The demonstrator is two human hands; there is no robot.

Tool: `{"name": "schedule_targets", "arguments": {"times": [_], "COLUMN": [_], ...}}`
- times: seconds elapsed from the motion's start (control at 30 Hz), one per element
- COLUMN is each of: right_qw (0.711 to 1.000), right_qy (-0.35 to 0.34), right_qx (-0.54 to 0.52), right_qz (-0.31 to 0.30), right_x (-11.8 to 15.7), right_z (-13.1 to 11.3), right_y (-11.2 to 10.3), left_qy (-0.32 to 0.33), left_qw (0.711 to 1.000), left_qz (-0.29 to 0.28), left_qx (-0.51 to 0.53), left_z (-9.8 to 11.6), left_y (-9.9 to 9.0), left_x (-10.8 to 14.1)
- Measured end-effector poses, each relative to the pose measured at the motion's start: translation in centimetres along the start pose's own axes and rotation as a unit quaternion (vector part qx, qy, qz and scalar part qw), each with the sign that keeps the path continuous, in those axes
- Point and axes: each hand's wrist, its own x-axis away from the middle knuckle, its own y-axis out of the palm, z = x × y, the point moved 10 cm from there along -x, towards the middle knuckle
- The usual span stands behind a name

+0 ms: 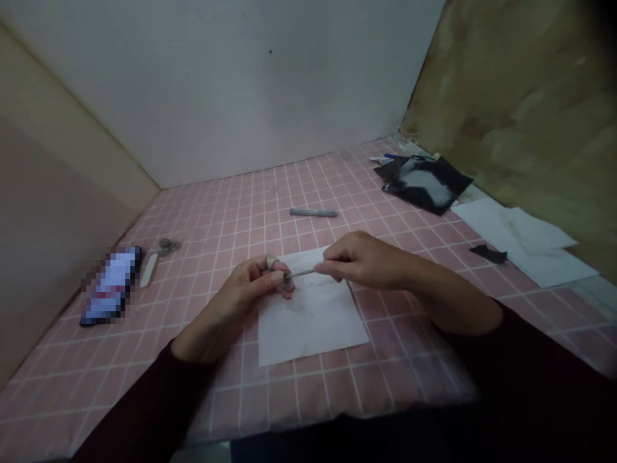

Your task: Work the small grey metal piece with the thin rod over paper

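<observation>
Above a white sheet of paper (313, 328) with greyish smudges, my left hand (250, 283) pinches a small round grey piece (287, 280) between thumb and fingers. A pale wrap (270, 262) is around one of its fingers. My right hand (359, 260) grips a thin grey rod (303, 272), perhaps a slim file; its kind is not clear. The rod's far end meets the small grey piece at my left fingertips. Whether it goes into the piece or only touches it, I cannot tell.
Beyond the paper lies a grey stick (313, 212). On the left are a phone (110, 286), a pale flat stick (149, 270) and several small grey rings (168, 245). Black sheets with whitish dust (429, 183), a dark scrap (488, 253) and white papers (525, 241) lie right. Walls enclose the table.
</observation>
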Motion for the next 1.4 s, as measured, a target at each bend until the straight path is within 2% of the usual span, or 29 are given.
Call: {"name": "schedule_targets", "arguments": {"times": [0.2,0.4,0.53,0.67,0.9,1.03,1.13,1.2,1.3,1.4], "right_qw": [0.999,0.999,0.997,0.998,0.995,0.997,0.997,0.997,0.998,0.998], "right_qy": [-0.031,-0.039,-0.061,-0.052,-0.069,-0.063,-0.069,-0.057,-0.038,-0.045], "right_qx": [0.019,0.002,0.034,0.044,0.069,0.043,0.023,0.009,-0.013,-0.004], "right_qz": [-0.003,-0.008,-0.016,-0.010,-0.005,-0.008,-0.036,-0.048,-0.041,-0.033], "right_x": [0.0,0.3,0.3,0.5,0.7,0.6,0.6,0.5,0.5,0.3], "right_z": [-0.7,-0.9,-1.4,-1.3,-1.9,-1.6,-1.7,-1.2,-0.6,-0.8], "right_y": [0.2,0.0,0.4,-0.1,0.1,-0.1,0.6,0.6,0.3,0.4], "left_qy": [-0.025,-0.050,-0.080,-0.096,-0.151,-0.149,-0.134,-0.120,-0.112,-0.115], "left_qw": [0.999,0.997,0.993,0.992,0.983,0.984,0.985,0.988,0.990,0.989], "left_qz": [-0.033,-0.042,-0.078,-0.069,-0.091,-0.088,-0.101,-0.088,-0.059,-0.077], "left_qx": [0.025,0.035,0.031,0.037,0.044,0.048,0.043,0.046,0.059,0.048], "left_z": [-0.7,-1.1,-1.7,-2.0,-2.9,-2.8,-2.4,-2.1,-1.8,-1.8], "left_y": [0.3,0.5,1.1,0.7,1.3,1.4,1.8,1.6,1.0,1.3], "left_x": [-0.2,-0.2,-0.1,-0.3,0.1,0.0,0.1,0.0,-0.1,-0.1]}}
